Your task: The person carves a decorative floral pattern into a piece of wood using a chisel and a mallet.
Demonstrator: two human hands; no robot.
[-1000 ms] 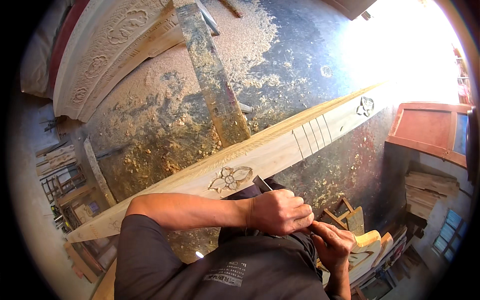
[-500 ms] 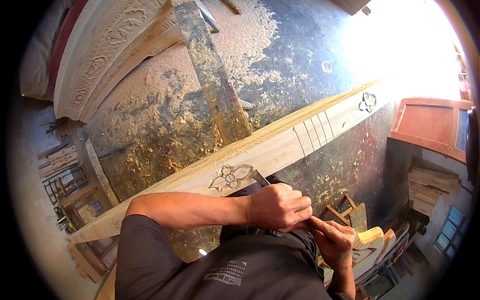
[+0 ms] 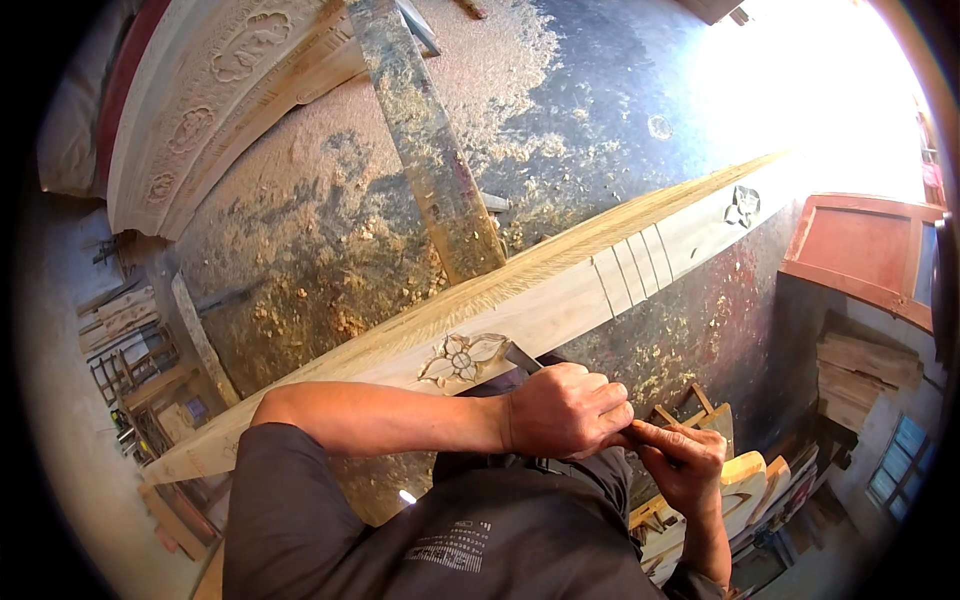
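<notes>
A long pale wooden beam [image 3: 535,299] runs diagonally in front of me, with a carved flower [image 3: 460,356] near its middle, a second carving and several parallel grooves toward its far right. My left hand [image 3: 565,408] is closed around a chisel [image 3: 523,359], whose flat metal blade points up-left at the flower's right edge; whether it touches the wood I cannot tell. My right hand [image 3: 682,460] is closed on the chisel's rear end, just right of my left hand, with its handle mostly hidden by my fingers.
A large carved curved panel [image 3: 195,110] lies at upper left, beside a dusty crossboard [image 3: 420,140] reaching the beam. Wood shavings cover the dark surface [image 3: 300,230]. A red framed panel [image 3: 850,255], stacked planks [image 3: 860,365] and cut wooden pieces [image 3: 740,500] sit at the right.
Both my hands and the chisel have shifted slightly right and upward in the picture; the blade's tip is nearer the flower. The beam and surroundings have shifted slightly in view.
</notes>
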